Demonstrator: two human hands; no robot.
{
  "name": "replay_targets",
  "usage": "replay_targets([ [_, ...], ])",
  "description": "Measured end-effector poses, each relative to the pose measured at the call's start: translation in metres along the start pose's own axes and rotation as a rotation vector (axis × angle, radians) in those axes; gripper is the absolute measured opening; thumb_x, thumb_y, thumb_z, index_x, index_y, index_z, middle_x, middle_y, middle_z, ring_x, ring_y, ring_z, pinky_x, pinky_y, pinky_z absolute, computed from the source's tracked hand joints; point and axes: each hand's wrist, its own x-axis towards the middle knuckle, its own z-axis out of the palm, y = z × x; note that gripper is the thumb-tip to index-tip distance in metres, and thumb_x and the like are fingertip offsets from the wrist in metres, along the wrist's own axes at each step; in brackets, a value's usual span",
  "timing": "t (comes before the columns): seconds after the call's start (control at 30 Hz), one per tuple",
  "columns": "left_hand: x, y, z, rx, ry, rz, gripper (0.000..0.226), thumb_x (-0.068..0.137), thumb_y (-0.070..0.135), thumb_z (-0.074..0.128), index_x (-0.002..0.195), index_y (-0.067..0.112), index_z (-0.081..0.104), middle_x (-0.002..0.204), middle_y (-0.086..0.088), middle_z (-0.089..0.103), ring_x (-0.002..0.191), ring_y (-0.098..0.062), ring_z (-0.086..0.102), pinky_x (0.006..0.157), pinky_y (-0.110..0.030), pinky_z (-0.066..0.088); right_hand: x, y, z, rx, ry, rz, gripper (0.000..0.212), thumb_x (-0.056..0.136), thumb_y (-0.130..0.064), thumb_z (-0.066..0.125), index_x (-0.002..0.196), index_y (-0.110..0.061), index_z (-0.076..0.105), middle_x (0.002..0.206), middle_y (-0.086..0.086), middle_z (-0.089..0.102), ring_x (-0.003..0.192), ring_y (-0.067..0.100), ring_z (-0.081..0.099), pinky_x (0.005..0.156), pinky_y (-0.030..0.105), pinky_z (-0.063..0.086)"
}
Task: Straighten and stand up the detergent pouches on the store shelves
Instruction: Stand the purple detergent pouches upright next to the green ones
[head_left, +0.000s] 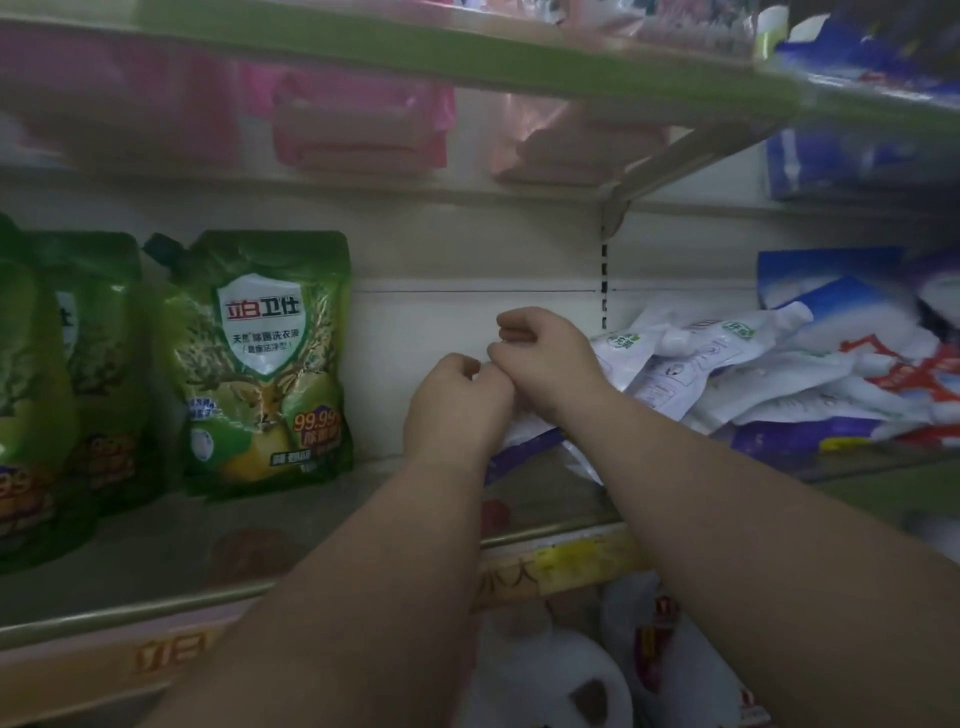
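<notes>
Both hands, the left hand (457, 402) and right hand (540, 353), were curled shut on a white-and-purple detergent pouch (524, 434) right of the upright green pouch (262, 364), apparently to stand it beside the slumped white pouches (727, 364).

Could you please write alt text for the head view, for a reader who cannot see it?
Both hands, left hand and right hand, meet at a white pouch on a store shelf. Green pouches stand upright to the left; white pouches lie heaped to the right.
</notes>
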Motion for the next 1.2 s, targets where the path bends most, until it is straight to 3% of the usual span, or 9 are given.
replay_targets([
  [0.1, 0.002, -0.002, 0.003, 0.032, -0.030, 0.030, 0.029, 0.095, 0.039, 0.043, 0.100, 0.024, 0.067, 0.105, -0.001, 0.072, 0.100, -0.031, 0.066, 0.095, -0.046, 0.057, -0.003, -0.001, 0.002, 0.020, 0.028, 0.002, 0.042, 0.094, -0.014, 0.070, 0.136, -0.019, 0.069, 0.129, -0.001, 0.072, 0.112, 0.004, 0.065, 0.098, 0.018, 0.045],
  [0.3, 0.005, -0.004, 0.008, 0.125, -0.051, 0.059, 0.032, 0.099, 0.029, 0.037, 0.102, 0.018, 0.067, 0.112, -0.007, 0.071, 0.107, -0.036, 0.063, 0.096, -0.045, 0.055, -0.001, 0.006, 0.005, 0.037, 0.049, 0.008, 0.037, 0.093, -0.010, 0.071, 0.129, -0.019, 0.073, 0.123, -0.001, 0.075, 0.115, 0.006, 0.069, 0.107, 0.025, 0.051],
  [0.57, -0.003, -0.001, -0.002, 0.128, -0.099, 0.070, 0.030, 0.097, 0.026, 0.039, 0.104, 0.017, 0.067, 0.121, -0.012, 0.069, 0.114, -0.038, 0.061, 0.101, -0.048, 0.052, -0.008, -0.002, 0.003, -0.005, 0.077, -0.039, 0.031, 0.089, -0.015, 0.070, 0.117, -0.029, 0.076, 0.110, -0.011, 0.076, 0.107, 0.005, 0.071, 0.101, 0.026, 0.054],
  [0.7, -0.015, 0.003, -0.008, 0.146, -0.104, 0.112, 0.031, 0.092, 0.034, 0.036, 0.094, 0.021, 0.065, 0.111, -0.008, 0.070, 0.104, -0.035, 0.062, 0.091, -0.043, 0.054, -0.006, -0.024, -0.009, -0.101, 0.007, -0.067, 0.035, 0.088, -0.016, 0.068, 0.120, -0.029, 0.076, 0.109, -0.014, 0.074, 0.106, 0.005, 0.070, 0.097, 0.023, 0.052],
  [0.87, -0.029, 0.008, -0.009, 0.123, -0.124, 0.245, 0.062, 0.079, 0.048, 0.040, 0.134, 0.040, 0.069, 0.135, 0.007, 0.070, 0.124, -0.022, 0.063, 0.105, -0.044, 0.053, -0.007, -0.041, -0.034, -0.125, -0.028, -0.090, 0.039, 0.090, -0.018, 0.066, 0.127, -0.028, 0.072, 0.115, -0.013, 0.072, 0.105, 0.009, 0.069, 0.079, 0.022, 0.051],
  [1.07, -0.037, 0.009, 0.000, 0.328, -0.120, 0.413, 0.045, 0.087, 0.066, 0.069, 0.128, 0.048, 0.068, 0.122, 0.012, 0.075, 0.112, -0.015, 0.069, 0.093, -0.040, 0.059, -0.018, -0.018, -0.050, 0.041, 0.009, -0.098, 0.037, 0.089, -0.015, 0.065, 0.122, -0.029, 0.074, 0.111, -0.013, 0.073, 0.107, 0.006, 0.070, 0.087, 0.026, 0.057],
  [1.13, -0.038, 0.009, 0.004, 0.440, -0.138, 0.517, 0.049, 0.086, 0.068, 0.072, 0.129, 0.046, 0.067, 0.126, 0.014, 0.074, 0.114, -0.014, 0.069, 0.091, -0.040, 0.059, -0.023, -0.011, -0.056, 0.063, 0.032, -0.120, 0.036, 0.089, -0.013, 0.064, 0.121, -0.028, 0.074, 0.110, -0.013, 0.073, 0.102, 0.002, 0.070, 0.082, 0.019, 0.054],
  [1.2, -0.034, 0.009, 0.012, 0.558, -0.142, 0.581, 0.052, 0.089, 0.067, 0.066, 0.135, 0.046, 0.061, 0.129, 0.015, 0.073, 0.116, -0.015, 0.069, 0.091, -0.040, 0.059, -0.026, -0.005, -0.063, 0.085, 0.062, -0.138, 0.036, 0.090, -0.011, 0.063, 0.119, -0.028, 0.075, 0.108, -0.014, 0.073, 0.098, -0.003, 0.069, 0.088, 0.018, 0.052],
])
